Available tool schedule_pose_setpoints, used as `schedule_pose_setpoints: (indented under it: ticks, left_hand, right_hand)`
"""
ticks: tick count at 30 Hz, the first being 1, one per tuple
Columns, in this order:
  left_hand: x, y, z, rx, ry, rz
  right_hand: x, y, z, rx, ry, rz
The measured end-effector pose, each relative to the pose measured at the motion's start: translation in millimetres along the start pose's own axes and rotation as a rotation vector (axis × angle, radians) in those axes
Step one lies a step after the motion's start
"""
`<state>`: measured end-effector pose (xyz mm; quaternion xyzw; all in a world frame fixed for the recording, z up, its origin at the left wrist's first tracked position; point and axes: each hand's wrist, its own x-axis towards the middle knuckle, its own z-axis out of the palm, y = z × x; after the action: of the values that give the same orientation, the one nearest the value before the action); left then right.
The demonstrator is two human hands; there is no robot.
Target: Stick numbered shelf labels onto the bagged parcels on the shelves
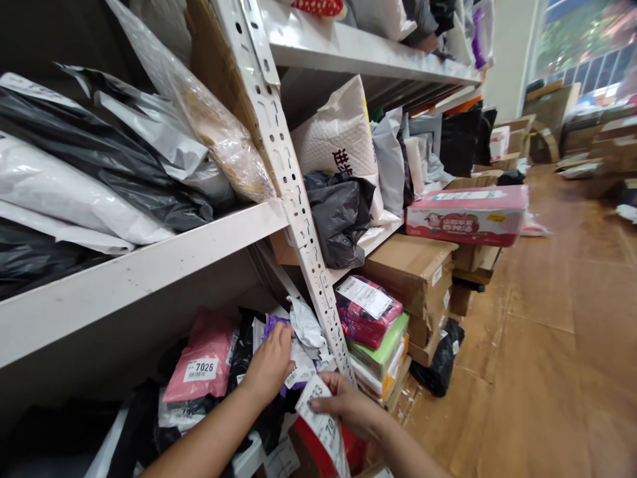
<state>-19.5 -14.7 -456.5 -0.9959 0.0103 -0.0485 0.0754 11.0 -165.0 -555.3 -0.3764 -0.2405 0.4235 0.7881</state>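
Rightward reach from the left hand (pixel 271 358) is obstructed by a crumpled white plastic wrapper (pixel 306 324) and the perforated white metal post (pixel 318 285). Overhead, access is barred by the white metal shelf edge (pixel 139 262); below it, open room is found above the pink plastic parcel (pixel 206 342).

Place: looked like a parcel storeroom or pickup point.
Racks (pixel 149 269): were white metal, loaded with bagged parcels (pixel 331 129).
Pink packet (pixel 212 335): wore a sticker (pixel 200 370) printed 7026.
Floor (pixel 537 345): was wood-look, with cardboard boxes (pixel 411 262) stacked nearby.
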Motion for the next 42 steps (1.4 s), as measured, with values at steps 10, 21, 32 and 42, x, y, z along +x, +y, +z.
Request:
schedule_pose_setpoints:
  ticks: [10,21,32,42]
  left_hand:
    - [24,-2,-22.1,-0.318,-0.085,0.284]
    - [40,8,-13.3,0.028,-0.046,0.159]
    - [39,21,1.9,0.160,-0.034,0.158]
    - [43,19,5.2,0.160,0.014,0.136]
  right_hand:
    - [28,-9,-6,0.051,0.351,-0.297]
    - [50,3,-2,-0.283,0.754,-0.335]
    - [32,-7,-8,-0.246,0.700,-0.189]
    - [-8,-28,-38,-0.494,0.246,0.167]
